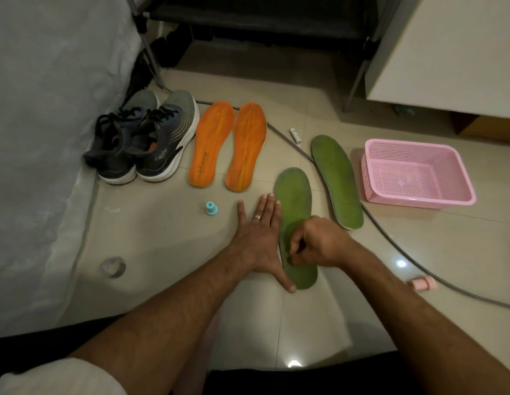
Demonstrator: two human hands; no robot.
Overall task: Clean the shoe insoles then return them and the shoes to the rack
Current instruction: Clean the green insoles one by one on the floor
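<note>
A green insole point(295, 201) lies flat on the tiled floor in front of me. My left hand point(258, 238) rests flat beside its left edge, fingers straight, with the thumb pressing by the heel end. My right hand point(316, 243) is curled over the heel half, its fingertips pinching at the insole's surface around a small dark spot. A second green insole point(338, 181) lies to the right. Two orange insoles point(228, 145) lie side by side further back. A pair of grey and dark running shoes point(142, 141) stands to their left.
A pink perforated basket point(459, 178) sits at the right. A grey cable point(390, 238) crosses the floor past the insoles. A teal cap point(211, 208), a tape roll point(113, 267), a white battery point(295, 135) and a pink cylinder point(422, 283) lie around. A covered mattress point(42, 138) borders the left.
</note>
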